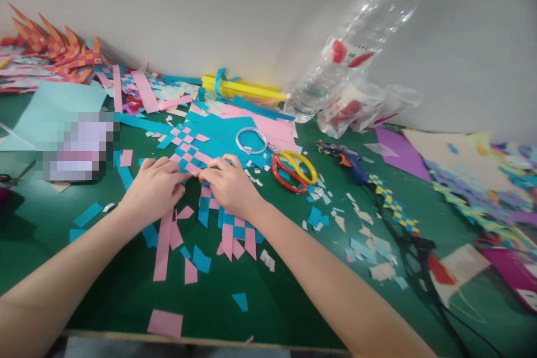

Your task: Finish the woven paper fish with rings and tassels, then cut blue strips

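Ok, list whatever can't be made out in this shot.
Head view:
- Pixelated patch: mosaic hides what lies there.
- Left hand, right hand: fingertips curl onto the woven strips, grip hidden.
- Bottle: cap cut by top edge.
- Papers far right: blurred.

A green counter (268, 291) strewn with pink and blue paper scraps (361, 246) — a pink-and-blue woven mat (187, 151) lies mid-counter, with red-and-yellow scissors (293, 170) just right of it, a glue gun (346, 158) near those, and a clear bottle (361, 50) leaning at the wall.
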Available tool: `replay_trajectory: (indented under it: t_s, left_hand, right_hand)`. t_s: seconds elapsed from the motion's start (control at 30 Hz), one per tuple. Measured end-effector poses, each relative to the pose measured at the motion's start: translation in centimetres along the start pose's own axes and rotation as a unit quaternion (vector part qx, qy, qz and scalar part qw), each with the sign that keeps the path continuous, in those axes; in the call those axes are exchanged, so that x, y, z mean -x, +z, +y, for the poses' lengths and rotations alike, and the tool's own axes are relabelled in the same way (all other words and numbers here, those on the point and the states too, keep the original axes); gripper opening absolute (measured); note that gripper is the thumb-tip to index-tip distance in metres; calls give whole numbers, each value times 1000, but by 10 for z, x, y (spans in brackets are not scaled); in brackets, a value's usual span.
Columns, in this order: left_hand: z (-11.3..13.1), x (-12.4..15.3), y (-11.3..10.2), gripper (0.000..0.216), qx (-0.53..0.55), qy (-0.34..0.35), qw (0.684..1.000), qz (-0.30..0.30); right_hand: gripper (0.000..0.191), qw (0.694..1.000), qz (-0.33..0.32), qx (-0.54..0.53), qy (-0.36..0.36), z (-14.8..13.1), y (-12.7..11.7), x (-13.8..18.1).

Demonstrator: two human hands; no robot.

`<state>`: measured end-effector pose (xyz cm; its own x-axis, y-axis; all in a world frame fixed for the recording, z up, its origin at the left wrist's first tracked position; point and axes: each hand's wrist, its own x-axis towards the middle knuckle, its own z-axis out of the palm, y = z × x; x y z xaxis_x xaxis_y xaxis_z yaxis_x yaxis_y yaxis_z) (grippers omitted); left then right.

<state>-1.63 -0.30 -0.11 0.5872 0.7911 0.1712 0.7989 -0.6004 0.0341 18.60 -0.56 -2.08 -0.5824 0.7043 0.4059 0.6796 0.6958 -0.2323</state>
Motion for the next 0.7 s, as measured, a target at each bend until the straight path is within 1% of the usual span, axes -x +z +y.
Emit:
replay_trajectory:
  t_s: [0.1, 0.17, 0.23, 0.33, 0.4, 0.5, 0.63, 0.7]
  left_hand:
    - [1, 1, 0, 32, -12, -8, 1000, 13]
    - [0, 1, 0, 30, -13, -13, 999, 34]
    - [-1, 1, 0, 30, 1, -26, 997, 68]
    - [-6, 0, -1, 31, 3, -74, 991, 108]
    - [-10, -1, 0, 34, -11, -107, 989, 105]
    - [-15, -1, 1, 36, -13, -137, 987, 80]
    - [-18, -2, 1, 33, 27, -150, 986, 64]
    - [-18, -2, 0, 32, 60, -158, 984, 62]
  right_hand:
    - [32, 1000, 3, -3, -1, 0, 1, 0]
    - [31, 999, 29, -20, 14, 1, 1, 1]
    - [30, 997, 64, -28, 36, 3, 0, 2]
    - [29, 993, 100, -14, 68, 6, 1, 3]
    - [28, 991, 101, -11, 83, 7, 2, 3]
    - [29, 992, 84, -19, 96, 8, 3, 2]
    - [31, 992, 57, -24, 107, 7, 3, 2]
    - [30, 992, 62, -16, 112, 7, 2, 3]
